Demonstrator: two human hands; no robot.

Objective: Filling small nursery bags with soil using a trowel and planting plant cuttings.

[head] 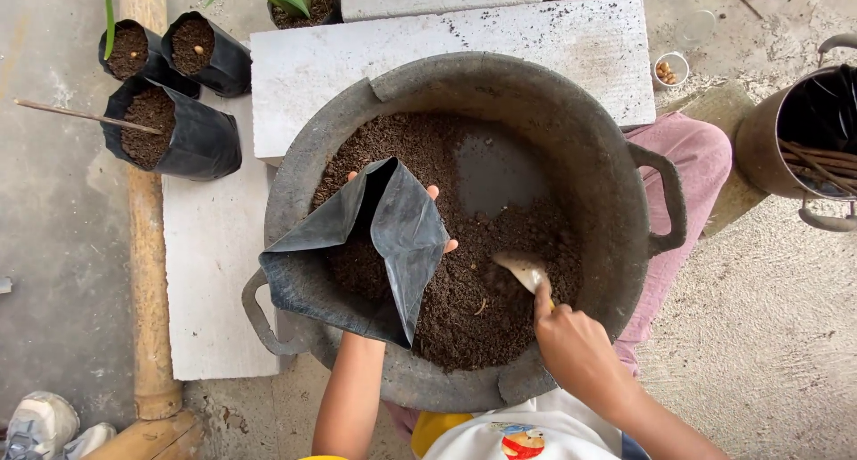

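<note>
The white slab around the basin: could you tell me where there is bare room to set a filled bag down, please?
Bare room: the white concrete slab behind the round grey basin, and its strip between basin and bamboo pole. Crowded: the far-left corner, with three soil-filled black grow bags.

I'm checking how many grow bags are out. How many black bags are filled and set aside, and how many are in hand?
Filled black bags on the slab: 3
Black bag held by the left hand: 1
Total: 4
</note>
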